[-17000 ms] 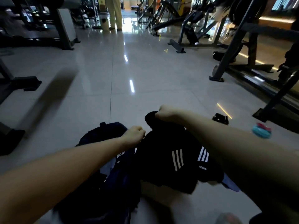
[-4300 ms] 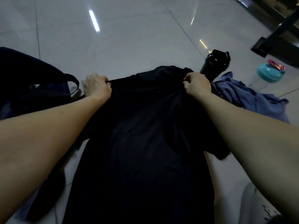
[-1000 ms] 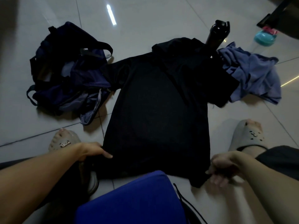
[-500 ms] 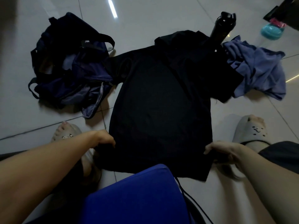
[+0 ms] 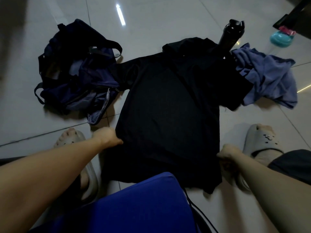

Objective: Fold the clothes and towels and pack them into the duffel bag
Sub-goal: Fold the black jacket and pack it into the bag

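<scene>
1. The navy duffel bag [image 5: 75,78] slumps open on the floor, its inside too dark to read.
2. The left hand [image 5: 107,137] curls round the black T-shirt's [image 5: 168,115] left edge, fingertips hidden.
3. The shirt lies flat, its hem partly covered by something blue [image 5: 134,207].
4. The right hand [image 5: 227,155] grips the shirt's right edge.
5. A crumpled blue towel [image 5: 269,78] lies partly under the shirt's sleeve.

Dim, wide-angle view; ceiling-light glare streaks the glossy floor [image 5: 151,22].
</scene>
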{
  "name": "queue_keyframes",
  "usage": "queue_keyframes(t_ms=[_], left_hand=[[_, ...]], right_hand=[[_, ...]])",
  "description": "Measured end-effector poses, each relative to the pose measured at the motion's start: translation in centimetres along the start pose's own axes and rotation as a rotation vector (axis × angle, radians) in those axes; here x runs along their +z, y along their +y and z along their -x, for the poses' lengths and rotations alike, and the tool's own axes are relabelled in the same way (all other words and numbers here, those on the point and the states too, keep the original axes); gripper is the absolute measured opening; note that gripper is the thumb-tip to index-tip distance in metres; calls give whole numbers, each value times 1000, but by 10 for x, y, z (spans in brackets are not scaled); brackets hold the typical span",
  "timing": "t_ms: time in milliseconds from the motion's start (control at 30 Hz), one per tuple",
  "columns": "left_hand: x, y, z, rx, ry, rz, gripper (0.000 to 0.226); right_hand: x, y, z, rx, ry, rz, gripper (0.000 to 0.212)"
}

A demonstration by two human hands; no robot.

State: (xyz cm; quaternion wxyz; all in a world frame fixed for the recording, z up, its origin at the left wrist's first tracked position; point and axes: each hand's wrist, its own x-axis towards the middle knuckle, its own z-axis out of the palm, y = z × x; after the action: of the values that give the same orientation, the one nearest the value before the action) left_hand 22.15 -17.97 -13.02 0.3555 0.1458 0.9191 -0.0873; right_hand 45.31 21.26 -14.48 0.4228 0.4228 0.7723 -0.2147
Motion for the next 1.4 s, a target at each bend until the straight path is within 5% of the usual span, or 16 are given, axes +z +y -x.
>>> queue_keyframes(t_ms=[100,167,267,333,400,500,600,733,833,933,1067,1267,1400], left_hand=[[-3,13,-9,189,172,53,36],[2,19,-10,350,49,-22,35],[14,23,-4,471,-126,-355,36],[21,22,-3,485,-184,-475,42],[21,24,-4,491,-119,-451,48],[18,29,-18,529,188,-303,52],[22,37,-30,490,284,-225,96],[36,38,-32,397,176,-225,120],[37,36,-32,400,232,-214,112],[30,44,-40,382,379,-73,101],[27,58,-51,304,325,-27,93],[-44,80,-99,297,655,23,39],[-115,74,-156,250,707,-23,41]], right_hand=[[-9,-17,-3,-303,352,35,21],[-4,-25,-5,-410,341,60,26],[13,-21,1,-453,194,324,68],[23,-13,6,-413,189,447,64],[28,-11,8,-399,246,506,47],[22,-32,5,-446,444,446,39],[19,-59,-3,-507,593,458,62],[26,-55,-16,-352,399,441,88],[26,-45,-17,-249,536,381,80],[11,-73,-25,-374,772,275,68],[-3,-115,-43,-574,683,251,70],[-12,-140,-54,-392,748,214,51],[-50,-217,-64,-635,732,186,63]])
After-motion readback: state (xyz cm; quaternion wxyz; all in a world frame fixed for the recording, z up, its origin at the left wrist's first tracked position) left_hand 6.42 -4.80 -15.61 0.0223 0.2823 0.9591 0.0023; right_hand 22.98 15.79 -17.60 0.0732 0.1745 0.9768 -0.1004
